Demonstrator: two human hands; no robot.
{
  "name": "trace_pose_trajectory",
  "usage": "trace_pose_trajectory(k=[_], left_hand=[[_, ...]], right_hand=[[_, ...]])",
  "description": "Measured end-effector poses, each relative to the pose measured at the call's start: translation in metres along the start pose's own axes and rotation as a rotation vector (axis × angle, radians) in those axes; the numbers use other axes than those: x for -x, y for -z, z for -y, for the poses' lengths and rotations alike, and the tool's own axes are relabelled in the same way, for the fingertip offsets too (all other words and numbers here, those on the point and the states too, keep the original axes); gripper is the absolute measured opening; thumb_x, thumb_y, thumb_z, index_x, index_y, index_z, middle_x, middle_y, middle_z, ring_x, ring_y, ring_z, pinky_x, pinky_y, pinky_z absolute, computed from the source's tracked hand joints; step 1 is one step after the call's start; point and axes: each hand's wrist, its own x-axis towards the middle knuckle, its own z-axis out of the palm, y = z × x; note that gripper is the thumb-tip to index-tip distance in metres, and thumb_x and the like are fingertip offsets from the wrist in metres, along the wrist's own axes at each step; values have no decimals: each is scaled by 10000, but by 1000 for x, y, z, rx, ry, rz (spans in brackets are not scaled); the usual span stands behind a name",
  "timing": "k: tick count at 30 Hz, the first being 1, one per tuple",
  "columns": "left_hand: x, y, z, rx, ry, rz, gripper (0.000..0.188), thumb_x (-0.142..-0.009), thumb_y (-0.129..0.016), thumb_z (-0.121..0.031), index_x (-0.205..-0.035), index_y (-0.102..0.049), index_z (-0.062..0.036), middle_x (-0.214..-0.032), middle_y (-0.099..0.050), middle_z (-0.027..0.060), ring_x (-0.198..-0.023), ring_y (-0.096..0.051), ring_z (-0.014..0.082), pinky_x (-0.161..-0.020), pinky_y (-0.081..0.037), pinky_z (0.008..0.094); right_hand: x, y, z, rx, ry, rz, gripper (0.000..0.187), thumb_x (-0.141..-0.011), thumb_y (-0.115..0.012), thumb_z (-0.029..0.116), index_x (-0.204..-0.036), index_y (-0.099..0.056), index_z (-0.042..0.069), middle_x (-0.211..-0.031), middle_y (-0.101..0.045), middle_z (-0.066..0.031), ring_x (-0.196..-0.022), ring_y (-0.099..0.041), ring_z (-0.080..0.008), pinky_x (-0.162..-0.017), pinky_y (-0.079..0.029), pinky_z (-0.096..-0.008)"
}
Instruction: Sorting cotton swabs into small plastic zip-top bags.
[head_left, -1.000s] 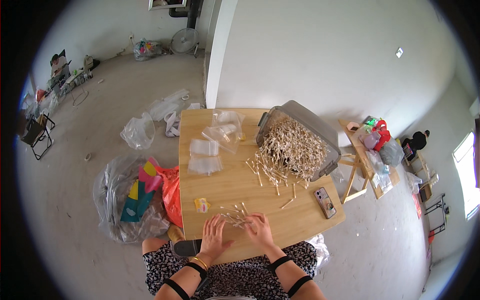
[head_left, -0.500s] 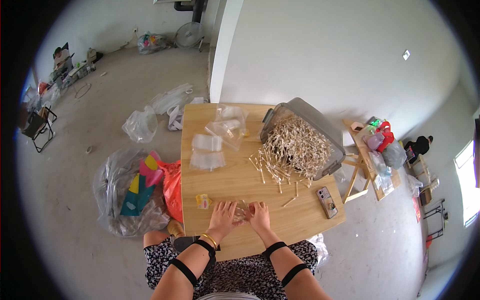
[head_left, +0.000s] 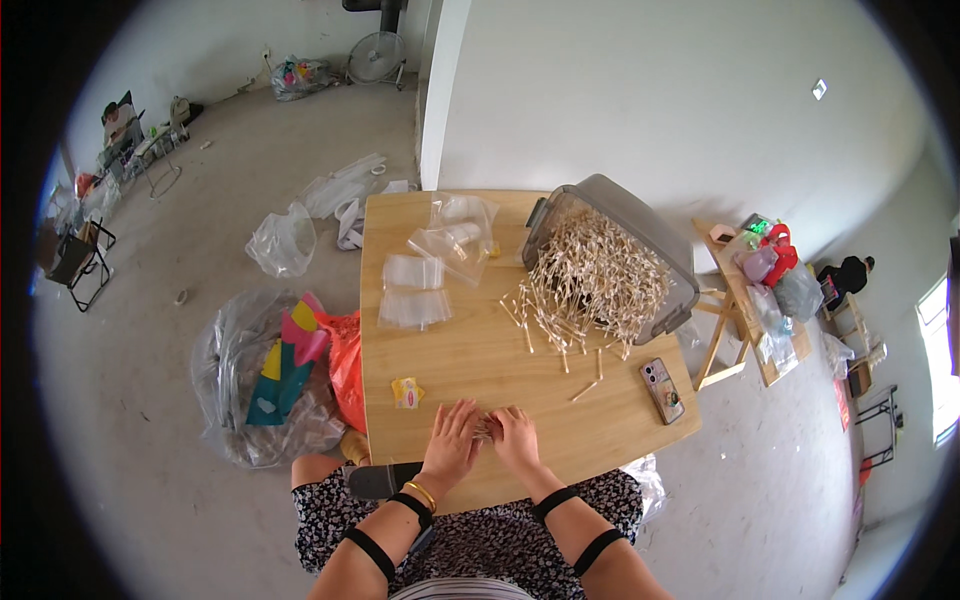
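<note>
My left hand (head_left: pixel 452 440) and my right hand (head_left: pixel 515 438) meet near the front edge of the wooden table, fingers curled inward. Between their fingertips is a small bundle of cotton swabs (head_left: pixel 486 429), mostly covered; whether clear plastic film is round it, I cannot tell. Left of my hands lie yellow-and-white paper packets (head_left: pixel 406 393). Beyond and to the right, a grey plastic bin (head_left: pixel 683 262) rests on its side, with a big heap of cotton swabs (head_left: pixel 600 280) spilling from its mouth. Small clear bags (head_left: pixel 413 306) lie flat at the table's left.
A phone (head_left: pixel 661 391) lies at the table's right, near a few loose swabs. Larger clear bags (head_left: pixel 458 235) lie at the back. Left of the table stand a red bag (head_left: pixel 346 370) and a big clear sack (head_left: pixel 240 380). A side table (head_left: pixel 740 290) holds more bags.
My hands have drawn closer together. The clear plastic bag that showed between them earlier is now largely hidden, and the view has shifted slightly.
</note>
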Motion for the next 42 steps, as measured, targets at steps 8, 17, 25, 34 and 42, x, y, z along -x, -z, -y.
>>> trace_pose_trajectory(k=[8,17,25,34,42], left_hand=[[1,-5,2,-150,-86,119,604,-961,-513,-247,-1484,-343,5,-1559,-338,140,-1473,-277,282,-1223,-176,481],[1,-4,1,-155,-83,111,613,-953,-515,-244,-1474,-343,28,-1537,-363,170,-1465,-293,295,-1224,-208,444],[3,-6,3,-4,-133,84,595,-947,-544,-199,-1476,-354,-3,-1532,-383,152,-1450,-328,293,-1220,-233,437],[1,4,-5,-247,-167,228,590,-960,-514,-246,-1507,-356,-91,-1591,-311,54,-1497,-230,224,-1228,-146,511],[1,3,-5,-211,-142,204,603,-948,-526,-253,-1502,-360,-81,-1555,-351,69,-1473,-276,231,-1220,-175,508]], right_hand=[[-4,16,-2,-115,19,-2,157,-811,-651,34,-964,-662,65,-921,-642,-122,-891,-623,-333,-770,-519,-429],[-10,6,-8,-44,-53,-64,83,-802,-651,56,-878,-666,85,-867,-640,-105,-870,-614,-330,-750,-501,-432],[7,20,-12,-179,-80,-142,113,-872,-621,77,-965,-685,83,-961,-640,-109,-962,-595,-331,-851,-468,-443],[36,23,7,-14,-146,-159,127,-847,-694,136,-966,-690,92,-996,-608,-105,-1015,-562,-309,-920,-412,-408],[26,20,-12,-143,-157,-138,113,-823,-671,62,-931,-698,76,-954,-616,-123,-912,-593,-337,-815,-484,-429]])
